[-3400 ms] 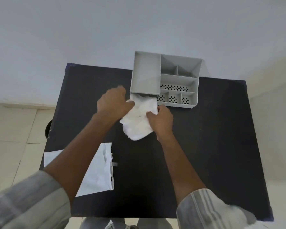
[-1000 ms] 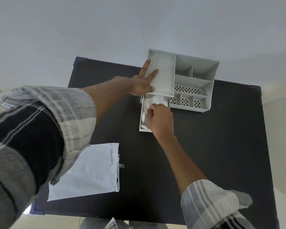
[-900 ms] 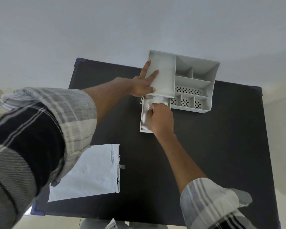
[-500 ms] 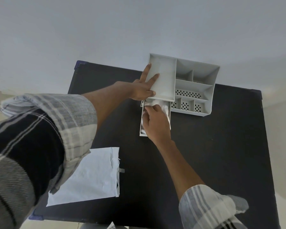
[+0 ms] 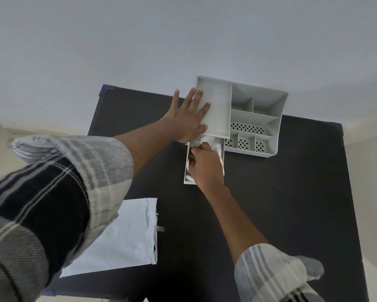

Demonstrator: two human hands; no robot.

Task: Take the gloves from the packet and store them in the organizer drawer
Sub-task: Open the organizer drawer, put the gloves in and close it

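A grey plastic organizer (image 5: 255, 118) stands at the far edge of the black table. Its drawer (image 5: 185, 171) is pulled out toward me. White gloves (image 5: 213, 142) lie crumpled inside the drawer. My right hand (image 5: 205, 166) is in the drawer, fingers curled down onto the gloves and covering most of them. My left hand (image 5: 187, 118) lies flat with fingers spread against the organizer's left side and top tray. The white packet (image 5: 122, 236) lies flat near the front left of the table, partly under my left sleeve.
The black table (image 5: 292, 203) ends at a pale wall right behind the organizer. Its front edge and right edge are in view, with light floor tiles at the left.
My left hand's fingers have spread wider on the organizer. My right hand has shifted a little within the drawer on top of the gloves. Earlier, both hands held the gloves before the drawer.
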